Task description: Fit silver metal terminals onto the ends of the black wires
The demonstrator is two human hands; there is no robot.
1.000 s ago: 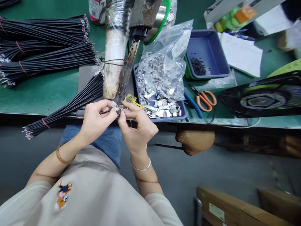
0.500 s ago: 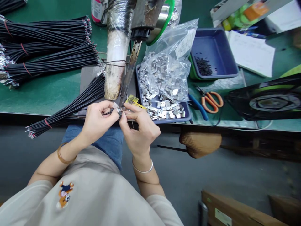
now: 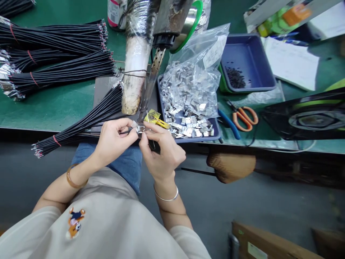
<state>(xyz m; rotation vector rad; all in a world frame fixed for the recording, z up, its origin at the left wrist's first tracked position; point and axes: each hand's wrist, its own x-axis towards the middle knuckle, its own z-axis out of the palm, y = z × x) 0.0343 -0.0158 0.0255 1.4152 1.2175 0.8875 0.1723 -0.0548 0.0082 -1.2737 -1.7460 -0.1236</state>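
Observation:
My left hand (image 3: 115, 138) is closed in a pinch on a black cable (image 3: 125, 132), its fingertips at the cable's end. Against that end is a small silvery metal connector (image 3: 140, 128), which my right hand (image 3: 163, 149) pinches from the other side. A thin wire also runs by my right fingers; whether they grip it I cannot tell. Just above the connector, a soldering iron (image 3: 152, 81) points down with its slotted metal barrel. Left of it stands a stained, plastic-wrapped pipe (image 3: 134, 75). A loose bundle of black cables (image 3: 91, 113) lies beside my left hand.
More tied cable bundles (image 3: 67, 73) lie at the left. To the right, a tray (image 3: 215, 133) holds a bag (image 3: 191, 82) and loose metal connectors. Beyond are pliers (image 3: 229, 124), orange-handled scissors (image 3: 245, 118), a blue bin (image 3: 258, 72) with small black parts and a dark fan-like device (image 3: 309, 115).
The view has shifted slightly. The connector between my fingertips shows more clearly, and my right fingers have moved slightly. Both hands keep their pinch near the iron's lower end.

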